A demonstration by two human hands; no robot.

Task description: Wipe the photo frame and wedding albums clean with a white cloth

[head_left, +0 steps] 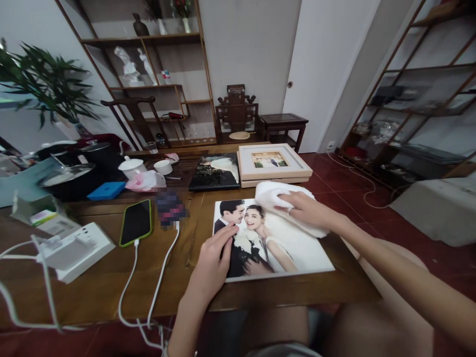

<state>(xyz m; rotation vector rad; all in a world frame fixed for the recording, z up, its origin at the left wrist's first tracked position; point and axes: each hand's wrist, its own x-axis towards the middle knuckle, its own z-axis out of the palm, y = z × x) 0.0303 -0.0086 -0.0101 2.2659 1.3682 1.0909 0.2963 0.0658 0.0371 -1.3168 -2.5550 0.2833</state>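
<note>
A large wedding photo panel [256, 248] lies flat near the table's front edge, showing a couple in black and white tones. My left hand [214, 255] rests on its left side, fingers stretched out over the dark suit. With my right hand [305, 207] I press a white cloth [269, 192] onto the panel's upper right part. The cloth covers that corner and hangs a little past the right edge. A ring shows on a finger of my right hand.
Behind the panel lie a dark photo album [213, 171] and stacked pale picture frames [275, 166]. To the left are a phone [137, 223] on a charging cable, a blurred-out item [169, 207], a white power strip [85, 250], a blue box [106, 190] and a lidded white cup [132, 167].
</note>
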